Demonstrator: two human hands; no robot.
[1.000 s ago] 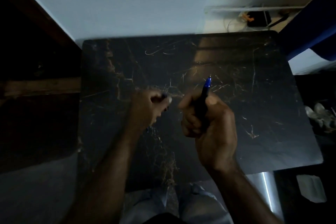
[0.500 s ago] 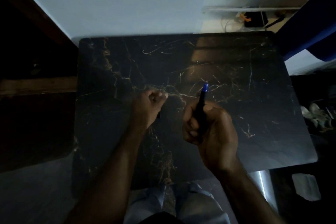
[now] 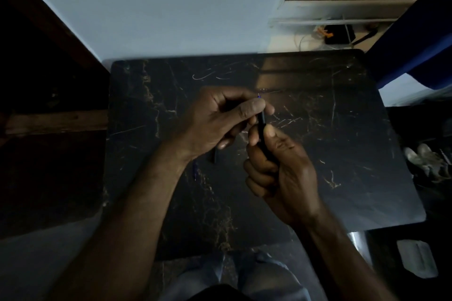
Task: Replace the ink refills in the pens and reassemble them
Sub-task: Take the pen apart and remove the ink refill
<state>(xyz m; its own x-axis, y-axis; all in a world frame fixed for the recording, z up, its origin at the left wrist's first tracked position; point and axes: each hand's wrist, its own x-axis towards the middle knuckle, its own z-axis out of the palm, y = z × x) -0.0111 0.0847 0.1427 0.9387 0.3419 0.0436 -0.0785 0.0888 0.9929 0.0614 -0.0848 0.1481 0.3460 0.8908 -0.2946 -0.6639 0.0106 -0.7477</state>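
1. The head view shows two hands over one dark table (image 3: pixel 342 154) with thin gold lines in it.
2. The right hand (image 3: pixel 281 168) is curled tight around one black pen (image 3: pixel 262 129). The pen stands up out of the fist, above the middle of the table.
3. The left hand (image 3: pixel 220 120) pinches the top of that same pen with its thumb and fingers. A tiny blue bit (image 3: pixel 259 97) shows at the very top.
4. One small dark piece (image 3: pixel 215 157) lies on the table just under the left hand. It is too dim to tell what it is.
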